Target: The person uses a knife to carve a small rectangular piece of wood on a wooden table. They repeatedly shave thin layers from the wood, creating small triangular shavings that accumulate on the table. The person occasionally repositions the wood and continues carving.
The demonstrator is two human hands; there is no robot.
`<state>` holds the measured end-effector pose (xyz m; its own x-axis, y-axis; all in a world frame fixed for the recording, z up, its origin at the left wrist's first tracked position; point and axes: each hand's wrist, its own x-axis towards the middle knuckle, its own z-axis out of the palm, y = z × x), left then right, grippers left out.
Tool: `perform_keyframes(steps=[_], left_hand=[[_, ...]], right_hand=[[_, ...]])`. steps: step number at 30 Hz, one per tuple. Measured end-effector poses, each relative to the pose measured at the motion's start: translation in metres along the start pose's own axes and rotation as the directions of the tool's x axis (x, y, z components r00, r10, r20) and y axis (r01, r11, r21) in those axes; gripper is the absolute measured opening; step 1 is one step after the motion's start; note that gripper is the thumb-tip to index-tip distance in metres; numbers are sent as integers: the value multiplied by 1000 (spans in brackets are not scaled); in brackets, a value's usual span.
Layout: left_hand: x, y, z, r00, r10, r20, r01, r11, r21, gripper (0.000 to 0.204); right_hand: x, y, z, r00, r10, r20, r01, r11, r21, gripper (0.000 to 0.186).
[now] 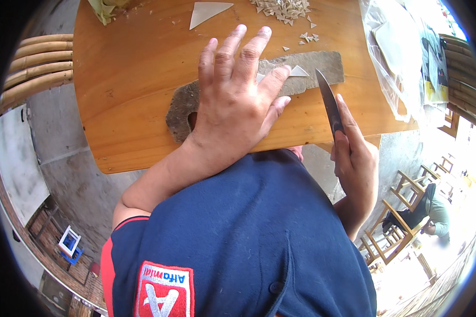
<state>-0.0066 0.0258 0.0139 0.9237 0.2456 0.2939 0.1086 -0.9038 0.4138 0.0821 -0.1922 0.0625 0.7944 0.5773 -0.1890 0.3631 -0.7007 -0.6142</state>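
Note:
My left hand (232, 100) lies palm down with its fingers stretched out across a worn grey-brown board (325, 66). Beside its index finger and thumb, thin white pointed pieces (299, 71) show on the board; part of them is hidden under the hand. Closed around its handle, my right hand (356, 158) holds a knife (329, 101) with a dark blade. The index finger runs along the blade's base, and the tip points up toward the board's right part, apart from the white pieces.
On the wooden table (127, 95), a heap of small white triangles (283, 8) and a larger white triangle (207, 13) lie at the far side. A clear plastic bag (391, 58) is at the right edge. Bamboo seating (39, 66) stands left; a person (436, 211) is at lower right.

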Motion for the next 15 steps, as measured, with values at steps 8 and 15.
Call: perform_keyframes(steps=[8, 15], left_hand=[[-3, 7, 9, 999, 29, 46, -28, 999, -15, 50], [-5, 4, 13, 999, 29, 30, -28, 998, -54, 52]], right_hand=[[1, -26, 17, 999, -15, -29, 18, 996, 85, 68], [4, -37, 29, 1000, 27, 7, -27, 999, 41, 67]])
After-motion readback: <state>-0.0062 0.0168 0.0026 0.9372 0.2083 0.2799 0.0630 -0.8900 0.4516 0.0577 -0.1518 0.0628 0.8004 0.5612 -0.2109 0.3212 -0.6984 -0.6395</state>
